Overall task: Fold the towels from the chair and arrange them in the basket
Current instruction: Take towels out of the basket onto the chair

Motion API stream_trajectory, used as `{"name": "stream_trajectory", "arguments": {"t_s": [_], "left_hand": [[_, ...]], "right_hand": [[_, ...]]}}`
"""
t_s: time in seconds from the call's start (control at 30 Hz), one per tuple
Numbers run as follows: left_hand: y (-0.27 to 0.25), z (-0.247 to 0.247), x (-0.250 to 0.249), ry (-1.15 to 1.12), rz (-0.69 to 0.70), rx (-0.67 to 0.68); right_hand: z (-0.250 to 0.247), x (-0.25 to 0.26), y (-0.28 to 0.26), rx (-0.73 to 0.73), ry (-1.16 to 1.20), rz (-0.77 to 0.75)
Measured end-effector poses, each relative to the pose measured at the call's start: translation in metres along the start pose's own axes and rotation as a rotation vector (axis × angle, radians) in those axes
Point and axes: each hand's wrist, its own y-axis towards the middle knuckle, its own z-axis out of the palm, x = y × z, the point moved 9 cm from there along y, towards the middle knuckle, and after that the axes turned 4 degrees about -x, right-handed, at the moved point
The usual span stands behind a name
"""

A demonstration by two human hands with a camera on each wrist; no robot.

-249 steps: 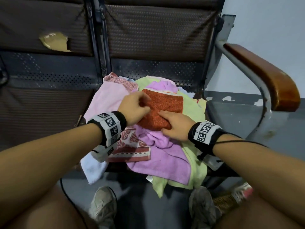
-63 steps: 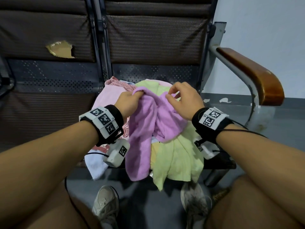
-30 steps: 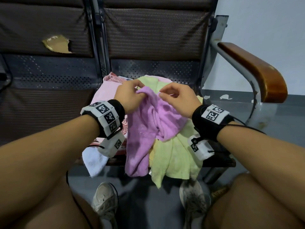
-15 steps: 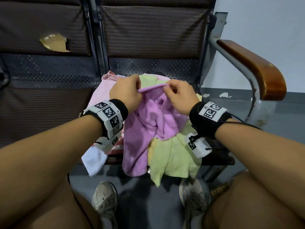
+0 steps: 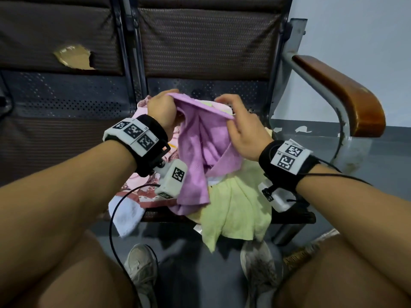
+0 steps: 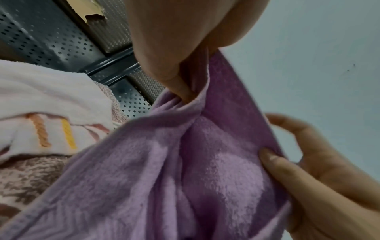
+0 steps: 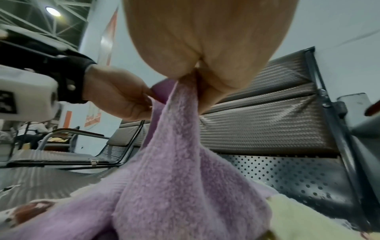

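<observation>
A purple towel (image 5: pixel 200 152) hangs lifted above the chair seat, its top edge stretched between my two hands. My left hand (image 5: pixel 163 107) grips the left corner of that edge with curled fingers. My right hand (image 5: pixel 235 123) pinches the edge further right between thumb and fingers. In the left wrist view the purple towel (image 6: pixel 164 170) drapes down from my left hand (image 6: pixel 183 84), and my right hand's thumb (image 6: pixel 275 162) presses its edge. The right wrist view shows the purple towel (image 7: pixel 176 162) hanging from my right hand (image 7: pixel 195 81). No basket is in view.
Under the purple towel lie a yellow-green towel (image 5: pixel 235 203), a pink patterned towel (image 5: pixel 149 187) and a white one (image 5: pixel 126 214) on the dark metal chair (image 5: pixel 200 41). A wooden armrest (image 5: pixel 342 96) stands at the right. My shoes (image 5: pixel 142 267) are on the floor below.
The red towel seen earliest is gone from the pile. Over the last second both hands raised the purple towel and moved apart, stretching its top edge taut.
</observation>
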Motion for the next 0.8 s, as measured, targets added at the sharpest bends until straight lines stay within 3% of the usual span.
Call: {"name": "stream_trajectory", "arguments": {"t_s": [0.1,0.2,0.33,0.43,0.5,0.57,0.67,0.73,0.8], "left_hand": [[0.0,0.003,0.007,-0.112,-0.109,-0.003],[0.0,-0.003,0.007,-0.196,-0.103,-0.065],[0.0,-0.004,0.004,-0.095,-0.038,-0.04],[0.003,0.0,-0.009,0.107,0.04,-0.033],[0.004,-0.001,-0.012,0.147,0.059,-0.046],[0.005,-0.006,-0.01,0.06,0.047,-0.08],[0.003,-0.02,-0.016,-0.19,0.048,-0.147],[0.006,-0.031,-0.02,-0.24,0.056,-0.194],[0.007,-0.037,-0.019,-0.254,0.06,-0.207]], "right_hand": [[0.033,0.007,-0.011,0.286,-0.116,-0.064],[0.05,-0.02,-0.022,0.503,-0.392,0.043],[0.039,-0.029,-0.016,0.425,-0.428,0.115],[0.044,0.013,-0.008,0.316,-0.272,-0.102],[0.055,0.033,-0.009,0.336,-0.206,-0.172],[0.074,0.031,-0.016,0.471,-0.208,-0.111],[0.093,-0.005,-0.033,0.738,-0.488,0.064],[0.082,-0.026,-0.027,0.71,-0.622,0.15],[0.063,-0.034,-0.011,0.543,-0.613,0.206]]}}
